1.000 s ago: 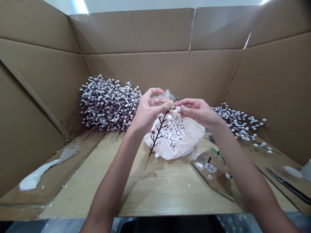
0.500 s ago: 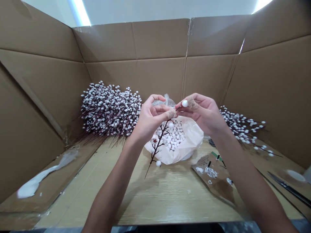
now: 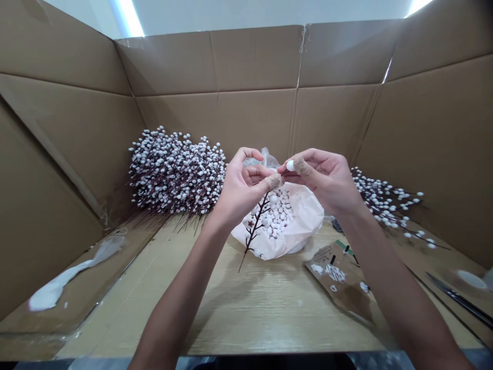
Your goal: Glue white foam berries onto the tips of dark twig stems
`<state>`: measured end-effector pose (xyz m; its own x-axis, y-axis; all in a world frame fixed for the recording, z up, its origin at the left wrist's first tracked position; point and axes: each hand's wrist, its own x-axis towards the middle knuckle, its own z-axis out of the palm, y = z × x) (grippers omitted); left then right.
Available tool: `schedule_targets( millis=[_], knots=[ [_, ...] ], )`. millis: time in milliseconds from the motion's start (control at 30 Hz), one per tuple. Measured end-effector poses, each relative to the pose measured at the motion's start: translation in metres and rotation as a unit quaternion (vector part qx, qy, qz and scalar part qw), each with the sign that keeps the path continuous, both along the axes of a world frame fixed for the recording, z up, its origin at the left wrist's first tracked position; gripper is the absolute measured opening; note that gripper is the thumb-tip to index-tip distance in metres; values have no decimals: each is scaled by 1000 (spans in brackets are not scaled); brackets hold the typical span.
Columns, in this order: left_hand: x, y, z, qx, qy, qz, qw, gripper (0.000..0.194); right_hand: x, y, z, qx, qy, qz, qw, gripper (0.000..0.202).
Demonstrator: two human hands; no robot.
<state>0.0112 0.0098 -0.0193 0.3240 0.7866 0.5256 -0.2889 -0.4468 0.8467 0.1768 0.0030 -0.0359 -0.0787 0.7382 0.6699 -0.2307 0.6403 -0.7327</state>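
Observation:
My left hand [image 3: 248,182] pinches a dark brown twig [image 3: 254,226] near its top, with the stem hanging down at a slant. Several short side shoots and a few white berries show on the twig. At the twig's upper end my right hand [image 3: 321,177] has its fingertips closed on a white berry [image 3: 290,165]. Both thumbs are wrapped in tan tape, and the two hands nearly touch. Beneath them sits a white plastic bag [image 3: 308,216] holding loose white berries [image 3: 279,221].
A large heap of berry stems [image 3: 177,174] lies at the back left, a smaller bunch [image 3: 385,200] at the right. Cardboard with white glue [image 3: 346,288], scissors [image 3: 458,300] and a tape roll [image 3: 472,279] lie right. A white glue bag [image 3: 73,277] lies left. Cardboard walls [image 3: 254,61] surround the table.
The twig's lower end has swung slightly right and up. My right hand has brought the white berry slightly left, closer to the twig's tip.

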Motion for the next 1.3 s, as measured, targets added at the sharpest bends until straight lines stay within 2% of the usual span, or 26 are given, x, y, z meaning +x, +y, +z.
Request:
schedule_targets(
  millis=[400, 1100, 1300],
  knots=[
    [2, 0, -2, 9, -6, 19, 1000, 40, -3, -3, 1, 11, -36, -56, 998, 18],
    [5, 4, -1, -12, -35, 59, 998, 50, -9, 5, -8, 32, -25, -73, 997, 15],
    [6, 6, -4, -16, -45, 50, 998, 49, -11, 6, -8, -5, -20, -78, 997, 17]
  ],
)
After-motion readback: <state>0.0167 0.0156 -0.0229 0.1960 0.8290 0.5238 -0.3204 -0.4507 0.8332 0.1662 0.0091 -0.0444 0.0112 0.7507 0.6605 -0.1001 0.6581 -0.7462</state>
